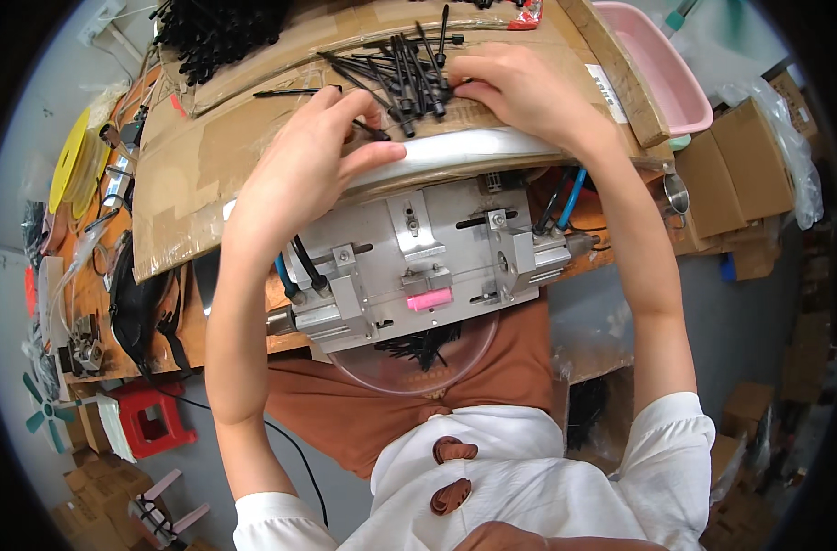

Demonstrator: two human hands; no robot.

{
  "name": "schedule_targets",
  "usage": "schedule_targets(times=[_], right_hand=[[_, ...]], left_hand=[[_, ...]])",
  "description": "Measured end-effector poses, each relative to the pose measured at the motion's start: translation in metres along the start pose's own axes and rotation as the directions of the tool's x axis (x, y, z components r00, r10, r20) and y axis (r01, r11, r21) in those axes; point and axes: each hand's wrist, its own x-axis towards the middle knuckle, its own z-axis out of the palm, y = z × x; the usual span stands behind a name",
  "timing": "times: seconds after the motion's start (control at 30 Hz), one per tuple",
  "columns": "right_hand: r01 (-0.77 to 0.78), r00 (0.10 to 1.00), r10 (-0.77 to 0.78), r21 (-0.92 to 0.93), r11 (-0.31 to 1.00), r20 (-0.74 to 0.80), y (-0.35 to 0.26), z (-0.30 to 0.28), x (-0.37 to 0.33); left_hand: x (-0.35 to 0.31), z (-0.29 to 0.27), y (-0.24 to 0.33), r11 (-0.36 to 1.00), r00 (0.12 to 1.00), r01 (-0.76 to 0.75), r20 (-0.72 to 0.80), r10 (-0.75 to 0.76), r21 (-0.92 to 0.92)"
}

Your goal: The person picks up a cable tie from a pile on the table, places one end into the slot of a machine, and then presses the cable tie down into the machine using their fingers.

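A loose pile of thin black plastic rods [402, 78] with thicker ends lies on the cardboard sheet [198, 184]. My left hand [313, 151] is at the pile's left near edge, fingers curled, with one black rod [373, 132] between forefinger and thumb. My right hand [520, 92] pinches at the pile's right side; its fingertips are closed on the end of a black rod, partly hidden. Nearer to me stands a metal fixture [373, 225] with a clamp block on each side and a pink piece [429, 299] at its front middle.
A clear bowl [382, 386] with black pieces sits below the fixture, over my lap. A larger heap of black rods [221, 37] is at the far left. A pink basin [657, 64] stands far right, cardboard boxes [740, 165] beyond. Blue air hoses [573, 197] rise beside the fixture.
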Motion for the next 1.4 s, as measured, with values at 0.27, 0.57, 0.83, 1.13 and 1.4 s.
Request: schedule_targets(times=[0.27, 0.57, 0.83, 1.13, 1.4], right_hand=[[-0.010, 0.996, 0.000, -0.102, 0.995, -0.092, -0.003, -0.006, 0.023], [-0.223, 0.905, 0.328, 0.356, 0.908, -0.270, -0.030, -0.040, -0.007], [-0.143, 0.809, 0.564, 0.877, 0.459, -0.163, -0.032, -0.040, -0.069], [-0.038, 0.791, 0.543, 0.862, 0.505, -0.283, -0.066, -0.047, -0.086], [-0.199, 0.769, 0.544, 0.681, 0.704, -0.337, -0.125, -0.005, -0.124]], left_hand=[[-0.027, -0.049, -0.029, 0.902, 0.984, 0.164, -0.005, -0.181, -0.400], [-0.101, -0.012, 0.026, 0.855, 0.834, 0.180, -0.386, -0.395, -0.486], [-0.177, 0.113, 0.101, 0.988, 0.971, 0.135, -0.187, -0.148, -0.080], [-0.162, 0.125, 0.103, 0.981, 0.987, 0.152, -0.063, -0.145, 0.121], [-0.160, 0.107, 0.100, 0.985, 0.986, 0.155, 0.056, -0.160, 0.081]])
